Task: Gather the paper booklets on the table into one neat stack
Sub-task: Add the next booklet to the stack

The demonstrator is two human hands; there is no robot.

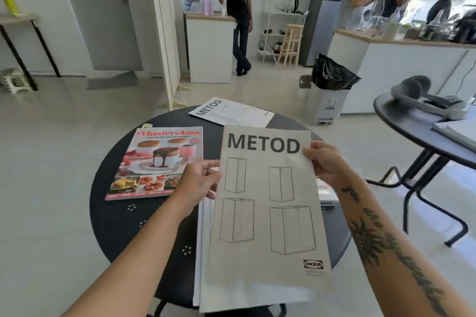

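Your left hand (199, 180) and right hand (325, 162) pinch the big METOD booklet (265, 213) by its sides. A cake magazine (157, 162) lies on the counter (113, 213).

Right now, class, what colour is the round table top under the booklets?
Black, with small pale dotted patterns; the table shows best in the head view.

Both hands, left hand (199, 180) and right hand (327, 162), pinch the side edges of a grey METOD paper booklet (268, 208) above a round black table (123, 226), beside a colourful dessert cookbook magazine (157, 162).
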